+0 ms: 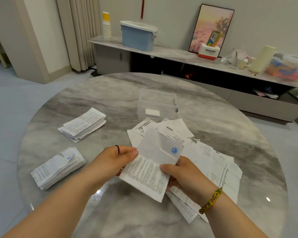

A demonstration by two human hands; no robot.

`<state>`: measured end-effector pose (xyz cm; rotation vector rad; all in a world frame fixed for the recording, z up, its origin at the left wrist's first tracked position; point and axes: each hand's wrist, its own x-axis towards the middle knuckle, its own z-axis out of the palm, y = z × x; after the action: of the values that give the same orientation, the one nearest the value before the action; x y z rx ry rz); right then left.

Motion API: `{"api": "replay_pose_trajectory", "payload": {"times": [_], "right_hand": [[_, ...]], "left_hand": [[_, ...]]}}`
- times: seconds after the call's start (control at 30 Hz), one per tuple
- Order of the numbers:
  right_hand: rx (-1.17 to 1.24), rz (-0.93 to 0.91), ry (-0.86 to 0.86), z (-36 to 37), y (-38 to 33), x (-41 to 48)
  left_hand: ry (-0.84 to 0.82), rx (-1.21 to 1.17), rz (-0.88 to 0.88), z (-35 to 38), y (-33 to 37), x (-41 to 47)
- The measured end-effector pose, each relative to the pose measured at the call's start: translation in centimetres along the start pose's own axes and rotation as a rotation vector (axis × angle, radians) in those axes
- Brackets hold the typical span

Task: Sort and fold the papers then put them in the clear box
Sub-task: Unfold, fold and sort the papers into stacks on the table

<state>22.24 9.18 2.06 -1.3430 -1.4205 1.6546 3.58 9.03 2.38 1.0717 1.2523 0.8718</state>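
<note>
The person is holding one sheet up over the table, and both hands are gripping it. The left hand is pinching its left edge between curled fingers and thumb, while the right hand is clamping the right edge, thumb on top and fingers tucked underneath. The sheet is bending along a crease across its middle, with the printed half facing the person and the half with a round blue mark tipping away. I judge that a fold is being made, with a hand on each side keeping the edges lined up. Beneath and to the right, a loose pile of unfolded papers is lying fanned out, within easy reach. Two stacks of folded papers are sitting apart on the left, a far stack and a near stack, probably kept separate by kind. The clear box is standing just beyond the loose pile, with a small white block inside.
</note>
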Motion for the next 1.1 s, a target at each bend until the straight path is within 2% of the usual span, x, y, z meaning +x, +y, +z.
{"api": "replay_pose_trajectory", "payload": {"times": [0.13,0.57,0.8,0.9,1.03,1.1], "right_hand": [[-0.042,0.017,-0.040,0.4,-0.1,-0.1],[0.084,0.007,0.064,0.2,0.2,0.4],[0.082,-0.001,0.136,-0.3,-0.1,0.4],[0.030,0.005,0.165,-0.1,0.0,0.4],[0.074,0.023,0.223,0.0,-0.2,0.4],[0.073,0.031,0.213,0.2,-0.4,0.5]], "left_hand": [[-0.005,0.017,-0.030,0.3,-0.2,-0.1],[-0.006,-0.080,-0.121,0.0,-0.2,0.0],[-0.016,0.130,-0.123,-0.7,-0.5,0.0],[-0.031,0.145,-0.138,-0.9,-0.6,-0.1],[-0.093,0.163,-0.169,-1.6,-0.5,-0.5],[-0.057,0.155,-0.158,-2.0,-0.5,-0.6]]}}
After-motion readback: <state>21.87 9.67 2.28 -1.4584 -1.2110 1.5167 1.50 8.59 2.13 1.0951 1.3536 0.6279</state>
